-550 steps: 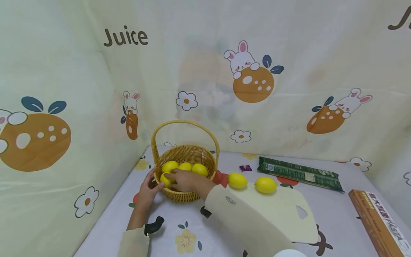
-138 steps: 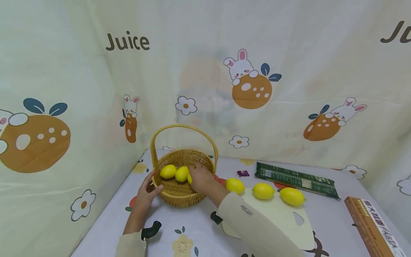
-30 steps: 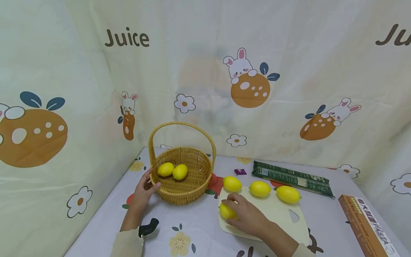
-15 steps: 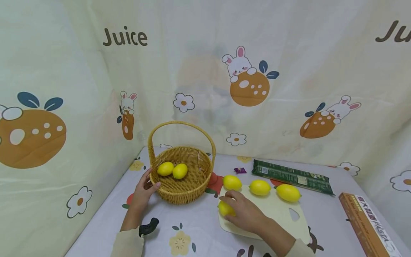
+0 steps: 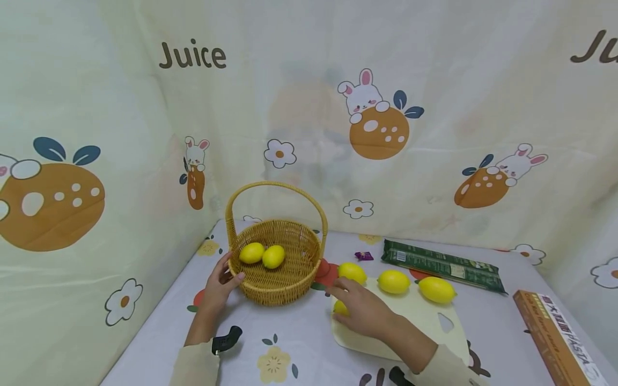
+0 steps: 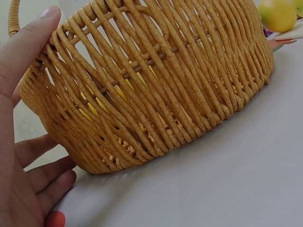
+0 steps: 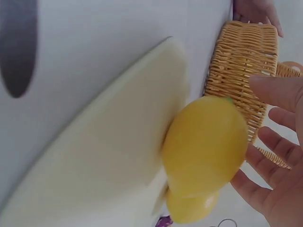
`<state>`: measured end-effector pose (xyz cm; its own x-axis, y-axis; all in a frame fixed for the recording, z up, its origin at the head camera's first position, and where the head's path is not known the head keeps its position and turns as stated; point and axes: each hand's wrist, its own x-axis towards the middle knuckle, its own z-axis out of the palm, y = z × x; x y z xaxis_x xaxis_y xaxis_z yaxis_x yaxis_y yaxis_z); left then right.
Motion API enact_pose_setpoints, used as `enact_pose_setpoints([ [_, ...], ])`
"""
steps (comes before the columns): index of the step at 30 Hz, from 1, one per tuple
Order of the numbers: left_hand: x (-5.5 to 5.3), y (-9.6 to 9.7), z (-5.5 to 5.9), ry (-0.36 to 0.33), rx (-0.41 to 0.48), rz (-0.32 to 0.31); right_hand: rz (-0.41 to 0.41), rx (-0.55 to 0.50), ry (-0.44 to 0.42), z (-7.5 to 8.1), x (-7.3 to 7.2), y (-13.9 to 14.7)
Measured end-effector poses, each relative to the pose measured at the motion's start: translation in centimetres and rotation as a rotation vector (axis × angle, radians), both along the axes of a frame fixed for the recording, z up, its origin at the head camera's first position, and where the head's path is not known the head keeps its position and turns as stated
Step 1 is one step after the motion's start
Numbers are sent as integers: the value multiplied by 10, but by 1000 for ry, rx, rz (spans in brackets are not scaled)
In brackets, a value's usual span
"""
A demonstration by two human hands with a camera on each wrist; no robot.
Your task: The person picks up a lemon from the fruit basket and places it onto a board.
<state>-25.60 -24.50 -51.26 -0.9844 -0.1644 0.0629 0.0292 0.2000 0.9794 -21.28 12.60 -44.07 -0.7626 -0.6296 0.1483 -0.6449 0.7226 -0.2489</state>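
My left hand (image 5: 217, 289) holds the left side of a wicker basket (image 5: 277, 296), thumb at the rim and fingers against its outer wall. Inside the basket lie two lemons (image 5: 273, 257). Over the cream cutting board (image 5: 415, 321), my right hand (image 5: 364, 311) is beside a lemon (image 7: 206, 146) on the board's left part. In the right wrist view its fingers are spread and loosely bent, off the lemon's front; in the head view the hand covers much of it. Three more lemons (image 5: 393, 281) line the board's far edge.
Behind the lemons lies a long green packet (image 5: 444, 265), with a small purple wrapped piece (image 5: 363, 255) to its left. An orange pasta box (image 5: 555, 338) is at the right. A printed cloth (image 5: 309, 134) hangs behind the table.
Over these frames, lemons have gone from the basket to the board. Since a second ago the right hand has loosened from the newest lemon and drawn slightly back. The left hand stays at the basket.
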Motion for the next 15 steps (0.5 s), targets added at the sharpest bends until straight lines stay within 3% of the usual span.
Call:
enact_pose_setpoints([
  [10,1,0,1,7,8,-15,28,6,-14,3,-8,-11],
  [15,5,1,6,6,24,-27,-5,48,-97,1,-9,-6],
])
